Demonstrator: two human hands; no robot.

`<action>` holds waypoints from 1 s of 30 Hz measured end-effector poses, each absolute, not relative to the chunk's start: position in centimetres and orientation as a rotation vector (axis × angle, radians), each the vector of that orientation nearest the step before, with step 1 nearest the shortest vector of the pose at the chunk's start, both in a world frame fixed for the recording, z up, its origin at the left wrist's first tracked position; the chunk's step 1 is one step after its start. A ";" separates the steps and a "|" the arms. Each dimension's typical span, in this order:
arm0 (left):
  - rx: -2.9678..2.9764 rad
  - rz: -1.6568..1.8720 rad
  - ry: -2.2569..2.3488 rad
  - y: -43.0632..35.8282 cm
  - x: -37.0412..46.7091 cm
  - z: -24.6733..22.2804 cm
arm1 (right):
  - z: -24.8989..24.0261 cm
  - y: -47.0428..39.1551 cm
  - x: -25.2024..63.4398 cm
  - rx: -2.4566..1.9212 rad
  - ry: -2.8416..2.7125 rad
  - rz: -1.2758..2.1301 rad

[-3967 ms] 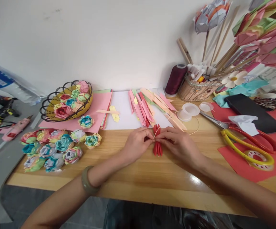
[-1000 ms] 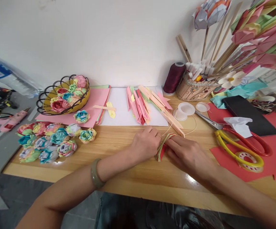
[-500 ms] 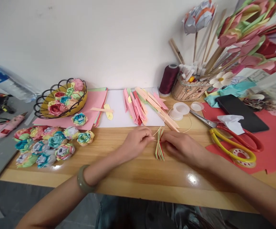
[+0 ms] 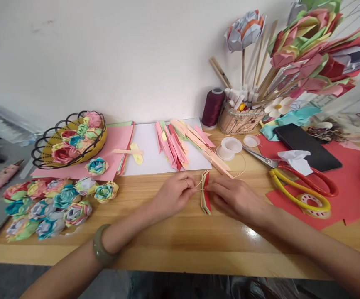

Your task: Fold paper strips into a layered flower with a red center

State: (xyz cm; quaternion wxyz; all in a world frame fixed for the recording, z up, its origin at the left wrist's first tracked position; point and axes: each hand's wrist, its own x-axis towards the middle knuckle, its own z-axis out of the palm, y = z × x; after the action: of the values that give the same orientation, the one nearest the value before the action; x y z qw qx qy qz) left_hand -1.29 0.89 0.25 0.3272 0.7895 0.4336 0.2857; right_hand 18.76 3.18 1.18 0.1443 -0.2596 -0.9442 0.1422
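Between my hands stands a narrow stack of folded red, green and cream paper (image 4: 205, 199), upright over the wooden table (image 4: 167, 249). My left hand (image 4: 176, 192), with a ring on one finger, pinches a thin pale thread (image 4: 200, 182) just left of the stack. The thread passes around the middle of the paper. My right hand (image 4: 236, 195) is closed at the stack's right side, its fingertips against the red paper; whether they also hold thread is hidden. A loop of thread runs behind to a white spool (image 4: 231, 145).
Folded pink and peach strips (image 4: 172, 145) lie on white paper behind my hands. Paper flowers (image 4: 66, 196) and a basket (image 4: 100, 143) are at left. Scissors (image 4: 270, 161), tape (image 4: 312, 203), a black phone (image 4: 307, 145) and red paper (image 4: 354, 178) lie at right.
The folded stack has turned, so its red face shows more and its fanned end looks narrower. Both hands keep their places beside it. The whole view has shifted slightly.
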 end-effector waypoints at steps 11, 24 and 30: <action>1.932 0.622 1.109 1.5 -1.1 0.5 | 0.9 3.4 19.2 -0.708 -2.635 0.604; 2.000 0.593 1.268 1.4 0.5 1.0 | 1.9 3.3 18.5 -1.105 -2.703 0.688; 2.012 0.590 1.274 1.4 1.0 0.5 | 1.8 1.9 18.7 -1.063 -2.871 0.191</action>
State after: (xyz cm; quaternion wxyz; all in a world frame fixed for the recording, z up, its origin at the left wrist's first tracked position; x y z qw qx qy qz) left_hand 0.98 1.44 0.46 0.3375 0.7720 0.4887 0.2264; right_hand 18.69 1.92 1.82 0.0369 -0.3464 -0.9353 0.0621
